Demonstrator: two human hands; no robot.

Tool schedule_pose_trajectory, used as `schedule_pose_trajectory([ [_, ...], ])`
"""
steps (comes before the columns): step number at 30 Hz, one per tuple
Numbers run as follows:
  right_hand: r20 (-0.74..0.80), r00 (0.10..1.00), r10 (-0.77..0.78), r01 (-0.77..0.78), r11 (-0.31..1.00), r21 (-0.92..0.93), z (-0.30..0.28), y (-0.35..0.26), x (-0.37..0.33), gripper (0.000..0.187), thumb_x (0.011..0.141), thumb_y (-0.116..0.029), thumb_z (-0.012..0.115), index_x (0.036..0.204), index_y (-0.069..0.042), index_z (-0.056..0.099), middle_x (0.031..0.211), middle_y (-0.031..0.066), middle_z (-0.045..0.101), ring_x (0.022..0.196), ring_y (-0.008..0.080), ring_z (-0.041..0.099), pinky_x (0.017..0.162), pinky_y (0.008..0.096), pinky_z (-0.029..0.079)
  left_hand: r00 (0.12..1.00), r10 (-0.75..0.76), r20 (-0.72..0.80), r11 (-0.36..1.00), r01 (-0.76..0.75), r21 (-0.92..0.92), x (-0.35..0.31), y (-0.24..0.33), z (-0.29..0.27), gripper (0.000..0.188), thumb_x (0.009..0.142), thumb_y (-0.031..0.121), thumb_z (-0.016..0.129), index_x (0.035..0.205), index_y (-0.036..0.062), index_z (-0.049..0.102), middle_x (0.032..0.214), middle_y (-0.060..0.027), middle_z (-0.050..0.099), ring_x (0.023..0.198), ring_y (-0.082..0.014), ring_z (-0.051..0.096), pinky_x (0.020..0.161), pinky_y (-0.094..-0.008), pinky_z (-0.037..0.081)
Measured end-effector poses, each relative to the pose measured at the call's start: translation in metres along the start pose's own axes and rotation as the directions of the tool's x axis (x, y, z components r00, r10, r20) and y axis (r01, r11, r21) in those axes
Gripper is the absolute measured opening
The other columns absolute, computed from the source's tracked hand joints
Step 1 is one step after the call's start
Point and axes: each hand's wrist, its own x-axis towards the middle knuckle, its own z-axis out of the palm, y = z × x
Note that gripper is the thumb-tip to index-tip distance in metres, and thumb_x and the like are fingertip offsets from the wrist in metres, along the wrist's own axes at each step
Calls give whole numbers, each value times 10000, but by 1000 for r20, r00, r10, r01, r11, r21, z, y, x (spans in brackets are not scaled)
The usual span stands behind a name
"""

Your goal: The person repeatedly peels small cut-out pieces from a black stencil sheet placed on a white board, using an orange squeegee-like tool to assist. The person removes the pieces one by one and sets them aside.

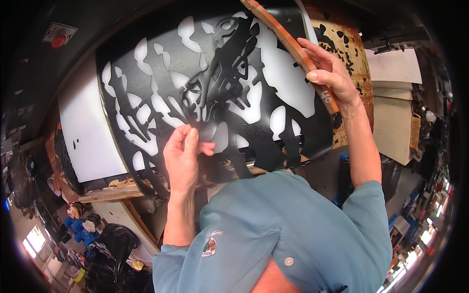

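Note:
My right hand point(332, 73) grips a long, slightly curved orange-red cutting die point(288, 44), seen edge-on and tilted over the right side of a black sheet point(273, 93). The thumb is on the near face and the fingers wrap behind. Many curved shapes are cut out of the sheet, and white shows through the holes. Strips of black scrap point(220, 73) lie tangled in a heap at its middle. Just below that heap, my left hand point(183, 151) is closed in a pinch. What its fingertips hold, if anything, is too blurred to make out.
A white board point(90, 122) lies under the sheet at left. On the right stands a worn brown board point(347, 63) with black scraps, beside stacked pale panels point(393, 112). A red push button point(58, 41) sits at upper left. Black plastic bags point(115, 249) are at lower left.

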Motion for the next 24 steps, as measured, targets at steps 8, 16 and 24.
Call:
schedule_pose_trajectory([
  [8, 45, 996, -73, 78, 986, -148, 0, 11, -7, 1173, 634, -361, 895, 1640, 32, 438, 1531, 197, 557, 1430, 286, 539, 1245, 384, 344, 992, -54, -117, 997, 59, 43, -26, -3, -4, 205, 1125, 208, 632, 1097, 7, 606, 821, -63, 697, 737, -154, 723, 751, -300, 594],
  [16, -149, 974, -168, 174, 984, 30, 25, 21, -43, 1110, 686, -322, 908, 1599, 101, 438, 1518, 226, 563, 1401, 289, 567, 1210, 388, 400, 995, 71, -77, 984, -83, -156, 7, -18, 16, 165, 1141, 158, 580, 1188, 0, 573, 1109, -125, 748, 975, -245, 784, 916, -389, 639],
  [24, -320, 891, -322, -76, 589, -804, 43, 51, -107, 980, 696, -280, 936, 1563, -41, 549, 1585, 297, 444, 1416, 418, 506, 1181, 501, 417, 986, 165, 12, 924, -150, -352, 13, -26, 24, 175, 1076, 75, 627, 1233, 13, 581, 1373, -233, 694, 1284, -332, 694, 1047, -457, 600],
])
